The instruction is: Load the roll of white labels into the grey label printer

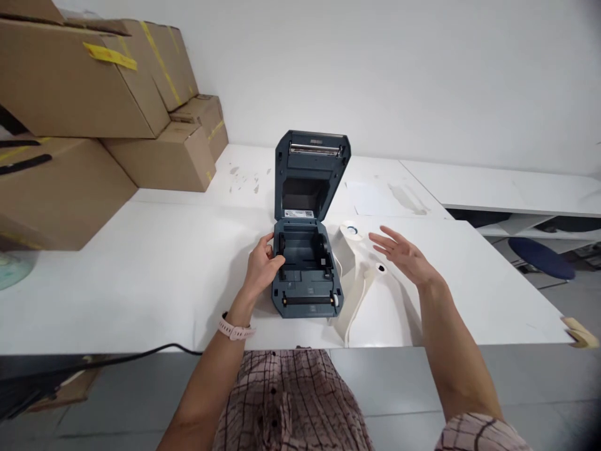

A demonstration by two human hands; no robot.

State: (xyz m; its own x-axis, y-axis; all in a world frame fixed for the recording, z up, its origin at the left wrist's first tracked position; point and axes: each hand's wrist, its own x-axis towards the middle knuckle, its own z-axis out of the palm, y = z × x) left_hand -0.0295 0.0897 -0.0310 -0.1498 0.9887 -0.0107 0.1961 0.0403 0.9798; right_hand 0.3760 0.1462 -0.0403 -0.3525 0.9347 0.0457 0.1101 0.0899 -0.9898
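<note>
A dark grey label printer [307, 285] stands on the white table with its lid [310, 169] raised and its inner bay showing. My left hand [263, 264] grips the printer's left edge, thumb over the rim. My right hand [404, 254] is in the air to the right of the printer, palm turned up, fingers apart and holding nothing. Between the printer and that hand are two rolls of white material: one roll [351, 230] with a blue-ringed core, and another roll [381, 269] with a dark core nearer me. Loose strips [353, 300] trail from them toward the front edge.
Cardboard boxes [79, 81] are stacked at the back left. A white sheet [370, 199] lies behind the rolls. A black cable [141, 354] runs along the front edge at the left. Beyond the table's right side is a blue stool [541, 257].
</note>
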